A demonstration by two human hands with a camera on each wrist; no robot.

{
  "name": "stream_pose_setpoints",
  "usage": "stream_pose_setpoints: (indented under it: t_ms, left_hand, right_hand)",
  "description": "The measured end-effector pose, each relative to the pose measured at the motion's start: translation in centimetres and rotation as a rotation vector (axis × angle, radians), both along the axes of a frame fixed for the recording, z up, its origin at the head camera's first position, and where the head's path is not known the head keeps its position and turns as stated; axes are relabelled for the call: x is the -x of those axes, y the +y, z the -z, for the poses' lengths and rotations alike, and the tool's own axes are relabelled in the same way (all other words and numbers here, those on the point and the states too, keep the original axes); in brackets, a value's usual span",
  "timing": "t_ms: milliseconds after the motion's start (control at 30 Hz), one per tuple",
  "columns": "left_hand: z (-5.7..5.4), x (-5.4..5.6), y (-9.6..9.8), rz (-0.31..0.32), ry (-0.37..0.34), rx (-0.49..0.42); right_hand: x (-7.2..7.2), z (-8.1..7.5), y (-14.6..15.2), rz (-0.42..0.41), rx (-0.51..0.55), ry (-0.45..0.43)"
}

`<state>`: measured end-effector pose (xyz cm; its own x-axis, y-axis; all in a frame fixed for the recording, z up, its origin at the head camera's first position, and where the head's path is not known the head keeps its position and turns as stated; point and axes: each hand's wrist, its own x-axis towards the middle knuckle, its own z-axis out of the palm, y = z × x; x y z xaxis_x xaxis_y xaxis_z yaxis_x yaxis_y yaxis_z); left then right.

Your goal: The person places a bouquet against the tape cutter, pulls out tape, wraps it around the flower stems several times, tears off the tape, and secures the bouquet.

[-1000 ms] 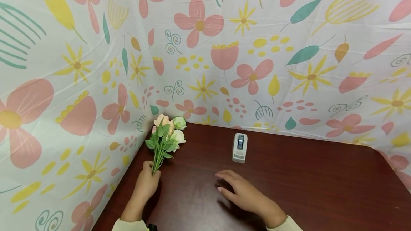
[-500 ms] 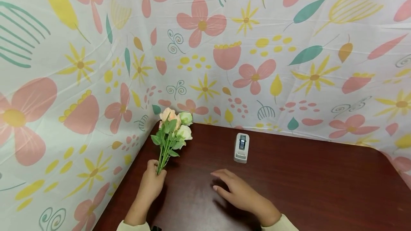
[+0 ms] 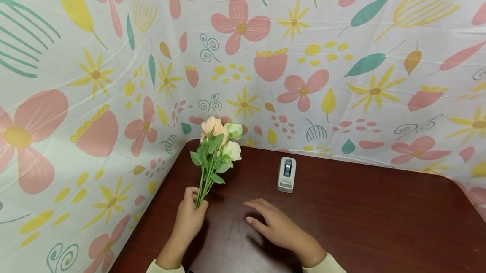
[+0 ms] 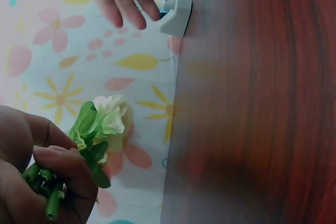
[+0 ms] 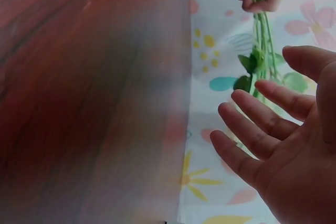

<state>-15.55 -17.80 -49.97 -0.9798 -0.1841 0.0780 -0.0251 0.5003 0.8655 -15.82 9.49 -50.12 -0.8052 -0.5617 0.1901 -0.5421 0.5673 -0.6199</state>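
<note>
The bunch of flowers [image 3: 215,145], peach, white and pale green, is in your left hand [image 3: 191,218] over the left part of the table [image 3: 379,218], blooms toward the far edge near its far-left corner. Your left fingers grasp the stems [image 3: 205,180], whose cut ends poke from your fist. So the picking up looks done, with no loose stem in sight; letting go is not yet done. Your right hand [image 3: 281,228] is released, fingers apart and holding nothing, and has no part in the grip. The tape dispenser [image 3: 286,176] stands near the table's far edge, touched by neither hand. Beyond that edge hangs the patterned cloth [image 3: 341,95].
</note>
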Motion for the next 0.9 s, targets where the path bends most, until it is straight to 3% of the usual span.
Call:
stream_pose_setpoints:
  t_ms: [233, 500, 767, 900]
  left_hand:
    - [0.1, -0.4, 1.2, 0.004, 0.040, -0.005]
    - [0.5, -0.9, 2.4, 0.059, 0.036, -0.017]
    - [1.0, -1.6, 4.0, 0.077, 0.116, -0.040]
    - [1.3, -2.2, 4.8, 0.106, 0.104, -0.053]
  right_hand:
    - [0.0, 0.3, -1.1, -0.004, 0.036, -0.007]
    - [-0.3, 0.6, -2.0, -0.044, 0.058, 0.021]
    - [-0.3, 0.4, -2.6, -0.037, 0.092, -0.051]
    - [-0.4, 0.3, -2.9, -0.034, 0.113, -0.098]
